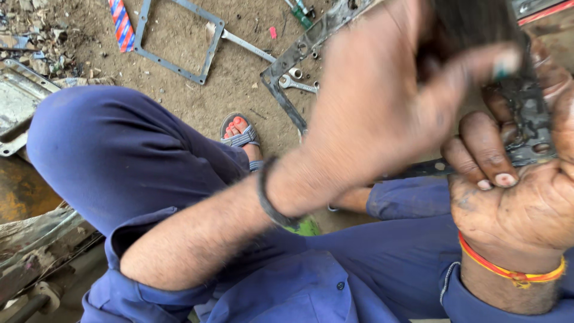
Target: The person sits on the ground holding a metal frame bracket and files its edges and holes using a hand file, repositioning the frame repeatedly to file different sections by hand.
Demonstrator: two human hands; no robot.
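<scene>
No packages, labels, signs or screens anywhere here: only bare metal parts and tools lying on the dirt ground around the seated person.

The left hand (382,101) is blurred and covers most of the dark metal plate (529,119), whose top runs off the upper edge. The right hand (526,191) is cut by the right edge. A green object (308,227) peeks from behind the left wrist, unidentifiable.
</scene>
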